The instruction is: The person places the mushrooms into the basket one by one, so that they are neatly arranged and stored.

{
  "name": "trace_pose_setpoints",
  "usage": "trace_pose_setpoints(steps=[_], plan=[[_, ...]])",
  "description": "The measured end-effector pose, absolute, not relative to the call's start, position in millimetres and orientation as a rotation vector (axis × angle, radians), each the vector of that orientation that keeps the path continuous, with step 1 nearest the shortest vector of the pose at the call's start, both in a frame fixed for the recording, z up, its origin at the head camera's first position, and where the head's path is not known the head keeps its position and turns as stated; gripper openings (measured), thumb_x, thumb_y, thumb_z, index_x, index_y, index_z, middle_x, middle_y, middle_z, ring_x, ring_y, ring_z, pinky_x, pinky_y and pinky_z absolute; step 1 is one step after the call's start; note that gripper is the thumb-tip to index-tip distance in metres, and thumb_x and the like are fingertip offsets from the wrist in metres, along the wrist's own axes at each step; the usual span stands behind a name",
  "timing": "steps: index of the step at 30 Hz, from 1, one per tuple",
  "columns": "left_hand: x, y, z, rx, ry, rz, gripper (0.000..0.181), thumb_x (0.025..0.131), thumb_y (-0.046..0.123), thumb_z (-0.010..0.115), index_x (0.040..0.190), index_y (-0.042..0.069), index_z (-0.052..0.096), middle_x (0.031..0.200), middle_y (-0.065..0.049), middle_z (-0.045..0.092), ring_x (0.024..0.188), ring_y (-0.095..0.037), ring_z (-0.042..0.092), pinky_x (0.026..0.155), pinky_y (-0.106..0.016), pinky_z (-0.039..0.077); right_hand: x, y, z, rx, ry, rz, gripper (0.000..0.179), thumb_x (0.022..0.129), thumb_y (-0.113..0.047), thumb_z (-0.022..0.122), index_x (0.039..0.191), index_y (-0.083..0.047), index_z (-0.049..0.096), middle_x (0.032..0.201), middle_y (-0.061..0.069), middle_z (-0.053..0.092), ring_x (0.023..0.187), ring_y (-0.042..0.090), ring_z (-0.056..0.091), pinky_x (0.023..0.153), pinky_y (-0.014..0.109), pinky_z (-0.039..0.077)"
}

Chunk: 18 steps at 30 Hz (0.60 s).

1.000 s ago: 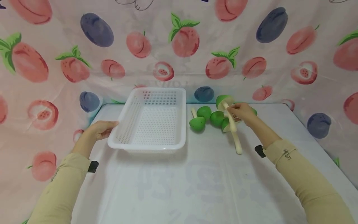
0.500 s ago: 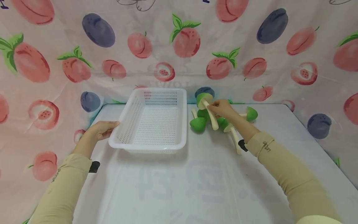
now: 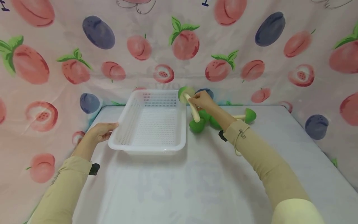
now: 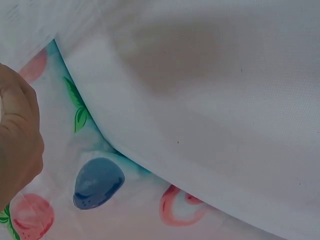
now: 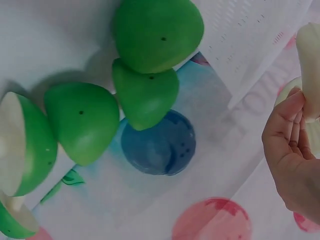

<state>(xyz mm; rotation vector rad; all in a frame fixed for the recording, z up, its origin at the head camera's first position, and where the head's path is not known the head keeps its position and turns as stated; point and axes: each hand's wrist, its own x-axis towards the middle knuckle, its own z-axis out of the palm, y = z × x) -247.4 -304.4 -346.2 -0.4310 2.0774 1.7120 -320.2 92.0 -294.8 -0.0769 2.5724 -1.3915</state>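
Note:
A white plastic basket (image 3: 151,147) with slotted sides stands left of centre on the table. At its left rim my left hand (image 3: 104,130) grips the edge; the left wrist view shows only part of this hand (image 4: 19,135). My right hand (image 3: 203,100) pinches the pale stem of a green-capped toy mushroom (image 3: 194,109), raised at the basket's right rim with its cap overlapping the back right corner. In the right wrist view this hand (image 5: 287,145) appears at the right edge, with the pale stem (image 5: 310,70) between thumb and fingers.
Several more green-capped mushrooms lie right of the basket, including one cap (image 3: 197,125) close to its wall and one (image 3: 250,115) farther right. My right forearm partly covers the group. A fruit-print cloth (image 3: 162,37) hangs behind the white-covered table (image 3: 173,186).
My right hand has carried the mushroom leftward from above the group to the basket's right rim. The left hand and the basket have stayed in place.

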Motion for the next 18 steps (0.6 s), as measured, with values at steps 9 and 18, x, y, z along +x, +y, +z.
trace_pose_setpoints(steps=[9,18], plan=[[-245.6,-301.6,-349.0,-0.463,2.057,1.747,0.059,0.095,0.021,0.054,0.143,-0.005,0.031,0.071,0.013,0.058,0.067,0.000,0.059,0.066,-0.014,0.053,-334.3,63.0,-286.8,-0.116,2.585,-1.302,0.030,0.095,-0.023,0.056,0.109,0.003,0.060,0.087,0.005,0.053,0.063,0.011,0.051,0.081,0.037,0.054],[-248.8,-302.2,-346.9,-0.510,2.112,1.699,0.067,0.094,0.025,0.056,0.146,-0.003,0.025,0.072,0.014,0.056,0.068,0.000,0.058,0.067,-0.014,0.053,-347.2,32.7,-272.9,-0.133,2.594,-1.303,0.022,0.093,-0.022,0.058,0.094,0.000,0.062,0.071,0.001,0.048,0.058,0.010,0.045,0.062,0.026,0.050]])
